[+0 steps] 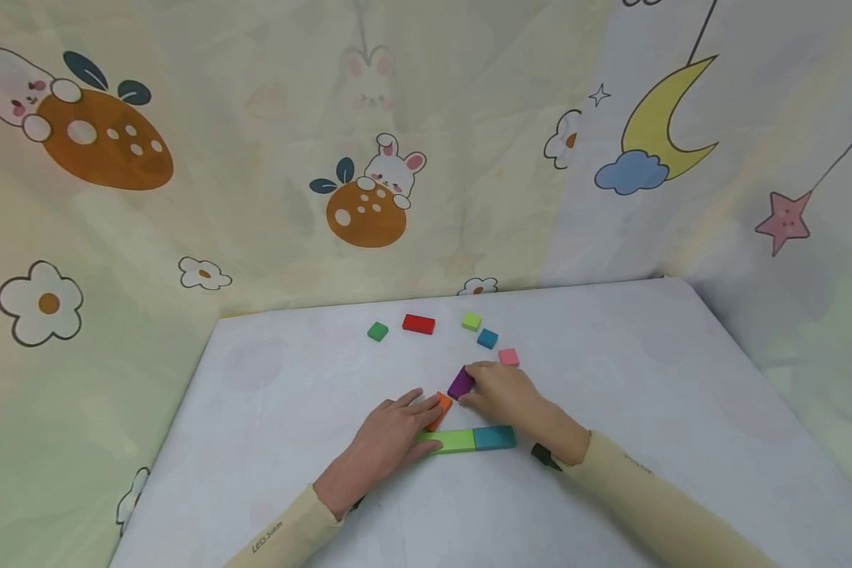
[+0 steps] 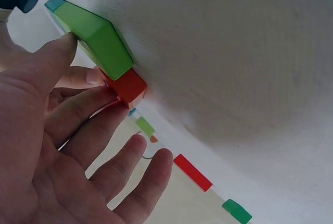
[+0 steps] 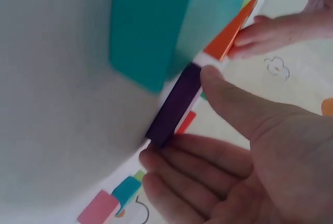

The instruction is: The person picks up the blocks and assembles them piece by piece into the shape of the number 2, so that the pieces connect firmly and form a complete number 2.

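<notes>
My right hand (image 1: 510, 394) pinches a purple block (image 1: 460, 384) between thumb and fingers, seen lengthwise in the right wrist view. The purple block lies close to the far end of an orange block (image 1: 441, 407). My left hand (image 1: 392, 435) rests with fairly straight fingers on the orange block, while its thumb touches a light green block (image 1: 456, 442). That green block stands end to end with a teal block (image 1: 494, 437), forming a row nearest the person. In the left wrist view the orange block (image 2: 127, 87) meets the green one's end.
Farther back on the white table (image 1: 291, 410) lie a small green block (image 1: 378, 331), a red block (image 1: 419, 324), a small lime block (image 1: 472, 321), a small blue block (image 1: 487, 338) and a pink block (image 1: 509, 357). A patterned cloth (image 1: 270, 197) hangs behind.
</notes>
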Demonstrator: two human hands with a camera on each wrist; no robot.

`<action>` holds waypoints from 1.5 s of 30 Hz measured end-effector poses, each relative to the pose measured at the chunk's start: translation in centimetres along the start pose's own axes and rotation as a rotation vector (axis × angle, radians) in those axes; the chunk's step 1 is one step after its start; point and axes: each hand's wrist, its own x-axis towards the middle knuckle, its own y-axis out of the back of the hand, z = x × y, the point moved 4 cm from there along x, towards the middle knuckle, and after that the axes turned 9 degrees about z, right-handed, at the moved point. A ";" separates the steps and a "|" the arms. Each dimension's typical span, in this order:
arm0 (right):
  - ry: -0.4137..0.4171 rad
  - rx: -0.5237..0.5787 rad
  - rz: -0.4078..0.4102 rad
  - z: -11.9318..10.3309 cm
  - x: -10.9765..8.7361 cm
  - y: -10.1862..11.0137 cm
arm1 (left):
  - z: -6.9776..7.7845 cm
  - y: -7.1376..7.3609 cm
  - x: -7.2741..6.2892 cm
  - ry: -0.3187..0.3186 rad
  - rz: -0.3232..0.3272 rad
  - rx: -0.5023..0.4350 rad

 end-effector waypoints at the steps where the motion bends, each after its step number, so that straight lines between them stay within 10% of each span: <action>1: 0.007 0.009 -0.007 0.1 0.2 0.0 | 0.0 0.0 0.0 0.001 0.000 -0.001; 19: 0.164 0.070 -0.089 0.7 2.0 0.0 | 0.0 -0.2 0.0 -0.011 0.013 0.008; 45: 0.175 0.060 -0.086 0.3 2.2 -0.1 | -0.1 0.0 -0.1 -0.004 0.006 -0.008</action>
